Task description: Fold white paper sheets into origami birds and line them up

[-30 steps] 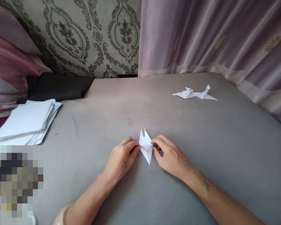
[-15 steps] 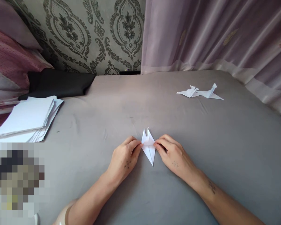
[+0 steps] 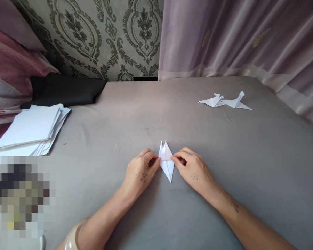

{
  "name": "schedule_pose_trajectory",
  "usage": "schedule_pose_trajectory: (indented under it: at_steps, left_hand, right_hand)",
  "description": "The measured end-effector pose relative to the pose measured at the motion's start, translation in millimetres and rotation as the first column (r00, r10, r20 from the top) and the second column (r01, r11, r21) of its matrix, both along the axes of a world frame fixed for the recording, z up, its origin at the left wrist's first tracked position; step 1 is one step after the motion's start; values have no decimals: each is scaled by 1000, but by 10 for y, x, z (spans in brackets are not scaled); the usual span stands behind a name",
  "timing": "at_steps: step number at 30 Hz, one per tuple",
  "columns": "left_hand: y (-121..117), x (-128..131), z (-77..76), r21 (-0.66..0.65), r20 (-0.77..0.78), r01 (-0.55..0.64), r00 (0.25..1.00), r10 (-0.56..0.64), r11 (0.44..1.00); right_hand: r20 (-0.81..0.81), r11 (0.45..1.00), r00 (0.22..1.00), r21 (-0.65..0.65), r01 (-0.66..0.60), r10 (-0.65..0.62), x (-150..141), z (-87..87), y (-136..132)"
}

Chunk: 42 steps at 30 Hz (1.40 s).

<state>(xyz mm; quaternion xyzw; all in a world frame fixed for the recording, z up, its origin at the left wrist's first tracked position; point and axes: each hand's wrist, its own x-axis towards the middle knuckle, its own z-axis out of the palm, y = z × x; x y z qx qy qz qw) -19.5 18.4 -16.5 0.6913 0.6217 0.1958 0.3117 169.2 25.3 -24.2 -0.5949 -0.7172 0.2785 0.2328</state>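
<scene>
A small piece of folded white paper (image 3: 167,166) lies near the middle of the grey cloth surface. It is diamond-shaped, with two narrow points at its far end and one broad point toward me. My left hand (image 3: 142,170) pinches its left corner between thumb and fingers. On the opposite side, my right hand (image 3: 193,168) pinches the right corner the same way. A crease or folded edge crosses the paper between the two hands. The undersides of the fingertips are hidden.
Two folded paper figures (image 3: 234,103) sit at the far right, close together. At the left lies a stack of white paper sheets (image 3: 28,126), with a black cloth-like item (image 3: 67,90) behind it. A blurred-out patch covers the lower left. Curtains (image 3: 224,38) and a patterned wall border the surface.
A small flap that stood up in the paper's middle now lies flat toward the far points. Both hands keep their pinch at the sides. The view has shifted slightly.
</scene>
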Motion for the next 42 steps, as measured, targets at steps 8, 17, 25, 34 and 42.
schedule_pose_trajectory:
  at_steps: [8,17,25,34,42]
  left_hand:
    - [9,11,-68,28,-67,6,998,-4,1000]
    - [-26,43,-40,117,-194,118,977,-94,986]
    - [-84,67,-85,249,-434,464,838,-330,850]
    - [-232,176,-17,158,-657,511,693,-297,845]
    - [-288,154,-72,246,-646,483,728,-229,841]
  right_hand:
    - [30,1000,999,-7,-10,11,-4,1,14]
    - [56,999,998,33,-7,5,3,-3,24]
    - [349,934,915,210,-290,205,-60,54,-204]
    - [574,915,789,161,-371,220,-19,123,-294]
    - [584,918,785,161,-362,207,59,114,-328]
